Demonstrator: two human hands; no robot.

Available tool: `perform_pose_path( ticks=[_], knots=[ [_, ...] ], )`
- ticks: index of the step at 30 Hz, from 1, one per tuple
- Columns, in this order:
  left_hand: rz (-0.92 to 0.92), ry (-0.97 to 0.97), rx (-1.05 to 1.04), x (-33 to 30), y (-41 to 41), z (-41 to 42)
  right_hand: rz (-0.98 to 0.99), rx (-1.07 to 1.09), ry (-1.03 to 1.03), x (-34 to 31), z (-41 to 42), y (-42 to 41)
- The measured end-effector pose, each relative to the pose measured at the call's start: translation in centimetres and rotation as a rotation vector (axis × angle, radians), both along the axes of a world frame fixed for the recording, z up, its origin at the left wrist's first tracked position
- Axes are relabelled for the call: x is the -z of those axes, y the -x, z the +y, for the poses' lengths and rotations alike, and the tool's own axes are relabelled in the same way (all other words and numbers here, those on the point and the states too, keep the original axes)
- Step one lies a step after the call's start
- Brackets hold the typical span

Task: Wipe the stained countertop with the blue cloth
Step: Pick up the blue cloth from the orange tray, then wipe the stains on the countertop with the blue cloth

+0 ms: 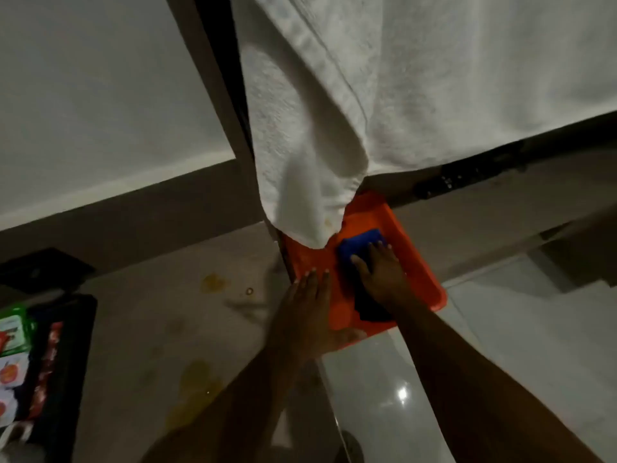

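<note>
A blue cloth (359,243) lies in an orange tray (422,262) at the right end of the pale countertop (160,315). My right hand (380,272) rests flat on the cloth with its fingers spread. Beside it, my left hand (309,302) lies flat on the tray's left edge, fingers together and empty. Yellow stains (213,283) mark the countertop left of the tray, and a larger yellow stain (197,385) lies nearer to me. A darker part of the cloth (365,307) shows below my right hand.
A white towel (334,111) hangs down from above and covers the tray's far left corner. A black tray of packets (43,359) sits at the left edge. A glossy white floor (500,329) lies to the right of the counter.
</note>
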State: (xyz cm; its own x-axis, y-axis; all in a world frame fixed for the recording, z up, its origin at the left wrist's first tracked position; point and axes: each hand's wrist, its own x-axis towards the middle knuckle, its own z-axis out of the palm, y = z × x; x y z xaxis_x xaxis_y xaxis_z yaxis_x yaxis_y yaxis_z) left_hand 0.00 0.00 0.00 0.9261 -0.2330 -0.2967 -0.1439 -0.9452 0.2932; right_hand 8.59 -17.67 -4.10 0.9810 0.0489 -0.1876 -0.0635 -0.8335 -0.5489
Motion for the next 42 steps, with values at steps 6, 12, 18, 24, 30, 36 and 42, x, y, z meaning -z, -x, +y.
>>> perform_pose_path(
  ticks=[6, 12, 18, 24, 30, 36, 42],
  knots=[
    [-0.043, -0.127, 0.059, 0.6, -0.1, -0.4, 0.058, -0.072, 0.272, 2.6, 1.6, 0.7],
    [-0.009, -0.131, 0.1, 0.6, -0.1, 0.0, 0.076, 0.244, -0.4, -0.1, 0.3, 0.1],
    [-0.075, -0.063, 0.13, -1.1, 1.4, 4.0, 0.084, 0.597, -1.042, -6.7, 0.6, 1.5],
    [-0.188, -0.058, -0.071, -3.9, 8.5, 13.3, 0.255, 0.5, -1.02, -11.2, 5.8, 7.2],
    [-0.237, 0.081, -0.3, -4.4, 21.7, 21.0, 0.299, 0.172, -0.609, -10.9, 11.8, 13.7],
    [-0.199, 0.27, -0.603, -1.3, 35.6, 25.7, 0.071, -0.32, 0.156, -5.9, 17.7, 15.9],
    [-0.161, 0.042, -0.827, 0.1, 37.7, 30.1, -0.061, -0.567, 0.357, -5.3, 19.3, 19.8]
  ],
)
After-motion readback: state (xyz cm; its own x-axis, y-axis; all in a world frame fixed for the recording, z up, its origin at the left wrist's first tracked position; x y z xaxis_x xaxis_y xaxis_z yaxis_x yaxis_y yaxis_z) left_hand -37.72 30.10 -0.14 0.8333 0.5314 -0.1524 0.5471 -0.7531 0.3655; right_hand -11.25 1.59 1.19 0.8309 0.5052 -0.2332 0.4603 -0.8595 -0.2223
